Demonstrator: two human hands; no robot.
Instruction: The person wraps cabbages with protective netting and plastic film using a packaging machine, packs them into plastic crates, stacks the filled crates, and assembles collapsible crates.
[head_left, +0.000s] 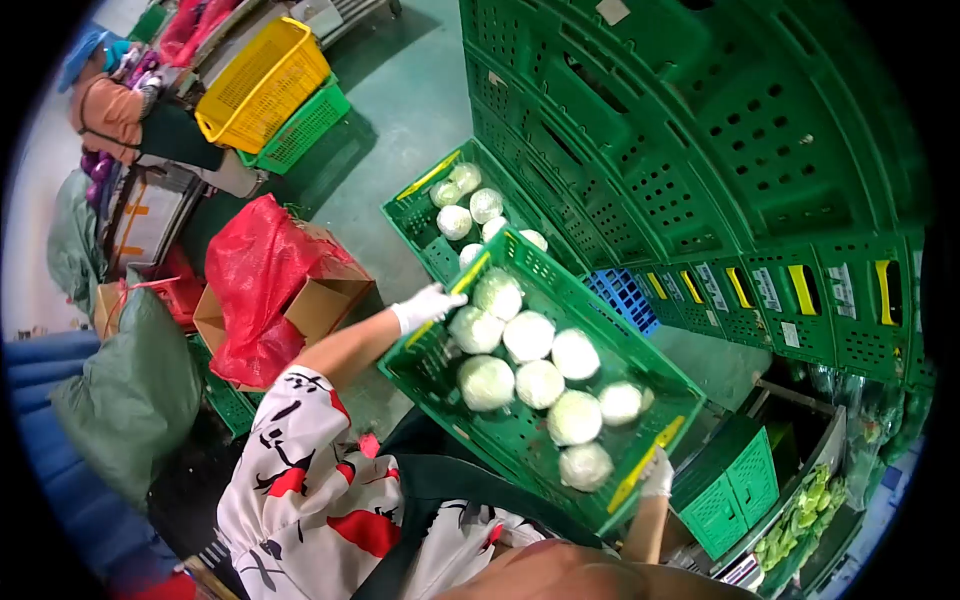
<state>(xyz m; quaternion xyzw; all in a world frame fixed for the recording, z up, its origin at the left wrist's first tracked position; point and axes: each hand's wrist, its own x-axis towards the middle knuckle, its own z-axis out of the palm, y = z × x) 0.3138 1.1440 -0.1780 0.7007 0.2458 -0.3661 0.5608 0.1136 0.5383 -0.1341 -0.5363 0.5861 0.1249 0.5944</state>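
Mid-frame, the left hand [428,306] and right hand [657,473] have fingers clamped on opposite ends of a green crate [610,335] holding wrapped pale vegetables [539,384].

This looks like a produce packing room: stacked crates [700,175] wall the right side, round white vegetables [540,384] lie in a near crate [640,375], and a capped person [112,112] works far left.

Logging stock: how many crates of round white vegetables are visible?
2: one green crate gripped by the left hand and right hand, a second crate partly behind it. Others may be hidden.
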